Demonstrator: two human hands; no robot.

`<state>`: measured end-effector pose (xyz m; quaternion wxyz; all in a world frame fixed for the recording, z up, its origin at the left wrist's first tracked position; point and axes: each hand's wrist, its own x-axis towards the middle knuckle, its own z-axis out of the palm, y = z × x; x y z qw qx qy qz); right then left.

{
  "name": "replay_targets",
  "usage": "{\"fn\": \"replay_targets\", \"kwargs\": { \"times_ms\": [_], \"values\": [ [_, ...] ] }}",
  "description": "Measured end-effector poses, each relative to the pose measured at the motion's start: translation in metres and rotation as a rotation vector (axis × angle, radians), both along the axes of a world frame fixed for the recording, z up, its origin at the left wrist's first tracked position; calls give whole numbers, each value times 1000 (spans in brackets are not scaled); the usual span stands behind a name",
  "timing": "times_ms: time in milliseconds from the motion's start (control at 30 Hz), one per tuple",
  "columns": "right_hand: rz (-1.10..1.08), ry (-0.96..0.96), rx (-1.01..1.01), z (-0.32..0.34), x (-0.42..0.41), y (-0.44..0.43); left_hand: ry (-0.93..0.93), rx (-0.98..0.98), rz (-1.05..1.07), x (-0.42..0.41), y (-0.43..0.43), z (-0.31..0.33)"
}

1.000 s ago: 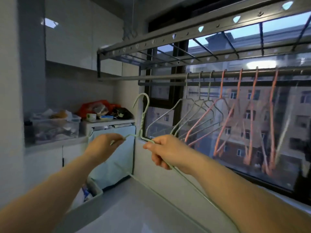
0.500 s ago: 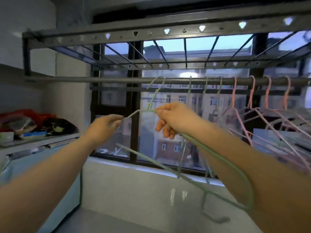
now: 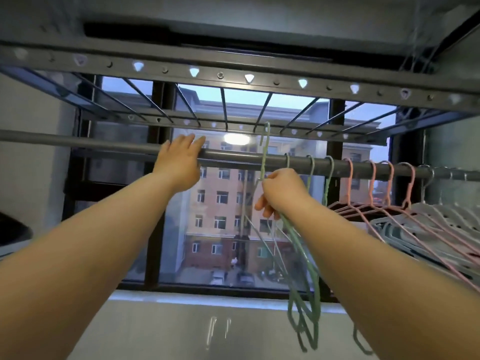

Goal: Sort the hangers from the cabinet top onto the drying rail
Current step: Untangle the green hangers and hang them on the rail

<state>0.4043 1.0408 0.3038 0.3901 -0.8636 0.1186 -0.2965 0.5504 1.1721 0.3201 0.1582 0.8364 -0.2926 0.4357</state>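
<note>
My right hand (image 3: pixel 281 192) grips a green wire hanger (image 3: pixel 265 152) by its neck, just below the grey drying rail (image 3: pixel 104 142). Its hook rises above the rail and is not hooked over it. The hanger's body droops down past my wrist. My left hand (image 3: pixel 179 163) reaches up to the rail, fingers straight and laid against it, left of the hanger. Three green hangers (image 3: pixel 311 167) hang on the rail just right of my right hand, then several pink hangers (image 3: pixel 374 183), then pale grey hangers (image 3: pixel 441 219) at the far right.
A perforated metal rack frame (image 3: pixel 249 79) with cross bars runs overhead above the rail. Behind the rail is a dark-framed window (image 3: pixel 155 203) with buildings outside. A grey sill and wall (image 3: pixel 181 328) lie below. A dark object (image 3: pixel 13 229) shows at the left edge.
My left hand has let go of the green hanger and risen to the rail. My right hand has lifted the hanger so its hook stands above the rail. The view has tilted upward.
</note>
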Motion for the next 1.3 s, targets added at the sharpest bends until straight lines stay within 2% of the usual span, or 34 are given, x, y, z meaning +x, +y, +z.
{"fn": "replay_targets", "kwargs": {
  "times_ms": [167,833,1133,1300],
  "values": [
    [-43,57,20,-9,27,2,115,18,12,16,3,3],
    [-282,154,-116,-24,46,-3,81,22,-67,27,8,-1],
    [-237,93,-27,-30,42,-12,63,10,-69,32,3,-4],
    [-250,84,-44,-32,43,-16,62,9,-73,35,1,-5]
  ]
}}
